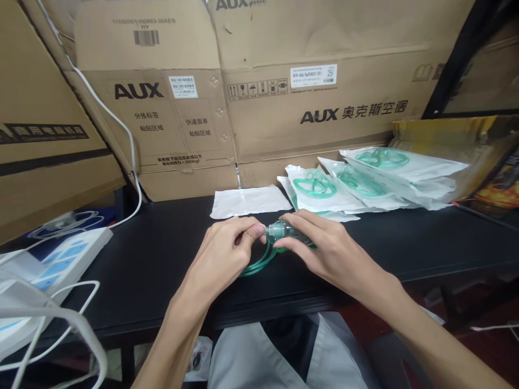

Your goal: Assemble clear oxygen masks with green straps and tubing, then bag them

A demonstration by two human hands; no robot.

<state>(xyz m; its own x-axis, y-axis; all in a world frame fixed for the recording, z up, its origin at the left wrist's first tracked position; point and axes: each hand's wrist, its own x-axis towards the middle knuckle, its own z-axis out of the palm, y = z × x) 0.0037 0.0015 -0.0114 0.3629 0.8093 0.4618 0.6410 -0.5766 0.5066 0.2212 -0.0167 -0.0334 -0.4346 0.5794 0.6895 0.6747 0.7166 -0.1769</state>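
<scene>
Over the front middle of the black table (170, 270), my two hands meet at a clear nebulizer cup (279, 229) with a pale end. My right hand (324, 237) wraps its thumb and fingers around the cup's body, hiding much of it. Pinched at the cup's left end, the thumb and fingers of my left hand (231, 243) close on the end of a green tube. Loops of this green tubing (259, 266) hang or lie just below my hands. A flat white paper sheet or pouch (249, 202) rests behind them.
Several white pouches (324, 189) with coiled green tubing lie at the back right. Large cardboard boxes (263, 124) stand along the back. A white power strip (68, 270) and white cables (77, 319) occupy the left. The table's front edge runs below my hands.
</scene>
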